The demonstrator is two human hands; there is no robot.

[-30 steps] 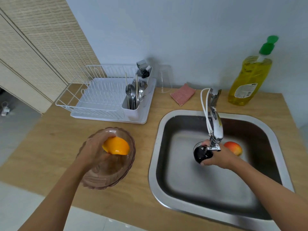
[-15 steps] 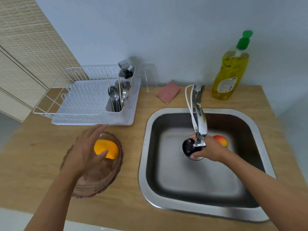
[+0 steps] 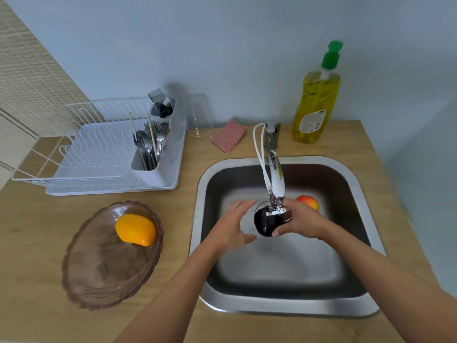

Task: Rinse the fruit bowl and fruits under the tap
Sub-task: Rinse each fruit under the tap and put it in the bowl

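A brownish glass fruit bowl (image 3: 99, 273) stands on the wooden counter left of the sink, with an orange-yellow fruit (image 3: 136, 230) lying in it. My right hand (image 3: 300, 222) holds a dark, nearly black round fruit (image 3: 265, 222) right under the tap spout (image 3: 277, 184), over the steel sink (image 3: 279, 300). My left hand (image 3: 231, 231) is spread open just left of the dark fruit, holding nothing. A red-yellow fruit (image 3: 308, 201) lies in the sink behind my right hand.
A white dish rack (image 3: 99, 157) with cutlery stands at the back left. A pink sponge cloth (image 3: 228, 136) and a yellow dish soap bottle (image 3: 316, 102) sit behind the sink by the wall. The counter's front edge runs just below the bowl.
My left hand let go of the orange-yellow fruit, which stays in the bowl, and moved right over the sink beside the dark fruit. My right hand kept the dark fruit under the tap.
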